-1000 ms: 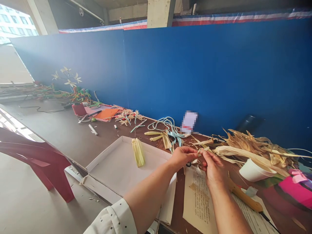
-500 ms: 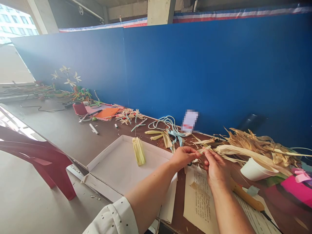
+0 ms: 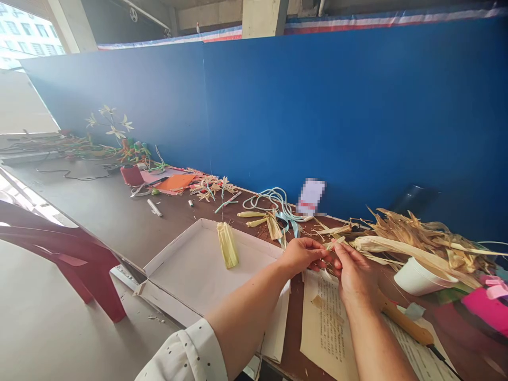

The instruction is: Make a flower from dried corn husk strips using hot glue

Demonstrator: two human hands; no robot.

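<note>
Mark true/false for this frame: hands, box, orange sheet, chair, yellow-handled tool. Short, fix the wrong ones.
1. The left hand and right hand are together at a small pale piece. True.
2. The yellow-green husk lies under the chair. False: it lies in the open white box.
3. The orange sheet lies on the floor. False: the orange sheet is on the brown table, amid other craft bits.
4. The chair is blue. False: the chair is dark red.
5. The yellow-handled tool lies to the right of the right forearm. True.
</note>
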